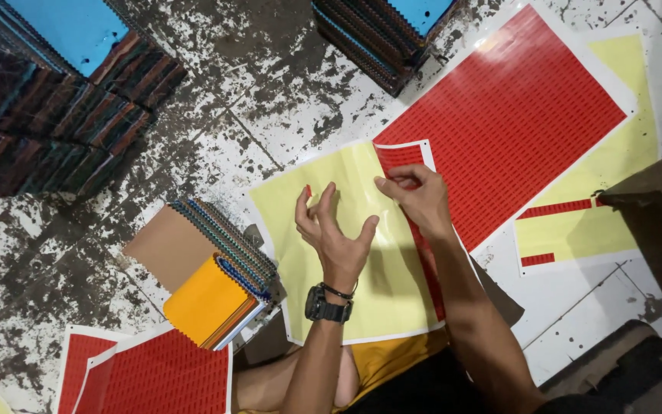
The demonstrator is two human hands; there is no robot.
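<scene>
Peeling small red rectangular stickers off a yellow backing sheet (346, 261) on the floor: right hand (417, 195) pinches the remaining red strip (406, 165); left hand (331, 230) hovers open. Sheet looks mostly stripped.

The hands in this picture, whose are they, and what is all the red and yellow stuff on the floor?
No machine here: the hands belong to a person sitting on a worn, speckled floor. The single picture comes from a camera worn on that person's head, looking down, so you see the arms from above.

The left hand, with a black wristwatch, is spread open over a yellow backing sheet and seems to carry a tiny red sticker on a fingertip. The right hand has a pinching grip on the strip of red stickers left at that sheet's edge.

Nearby lie a full red sticker sheet, a small stack of fabric swatch books with an orange one on top, and bigger piles of swatch books at the top left.
</scene>
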